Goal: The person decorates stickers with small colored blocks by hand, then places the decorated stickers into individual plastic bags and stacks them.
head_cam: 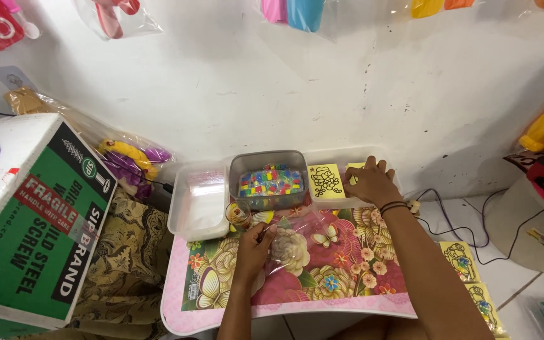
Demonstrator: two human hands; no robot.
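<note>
Reaching right hand [368, 182] into card tray [379, 156], left hand [254, 244] pinching bag [297, 242]

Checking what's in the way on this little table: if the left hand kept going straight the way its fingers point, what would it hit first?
Probably the small clear cup, just beyond the left hand that pins a clear plastic bag. Behind the cup stands the grey tub of coloured pieces. Depth is hard to judge from this view.

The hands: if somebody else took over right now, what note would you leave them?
Left hand: pinching a clear plastic bag on the flowery table.
Right hand: reaching into the clear tray, fingers on a yellow card; another yellow card with a black outline drawing lies beside it.
Grey tub of coloured pieces sits between the trays.
The bag looks empty so far; no card is in it.
</note>
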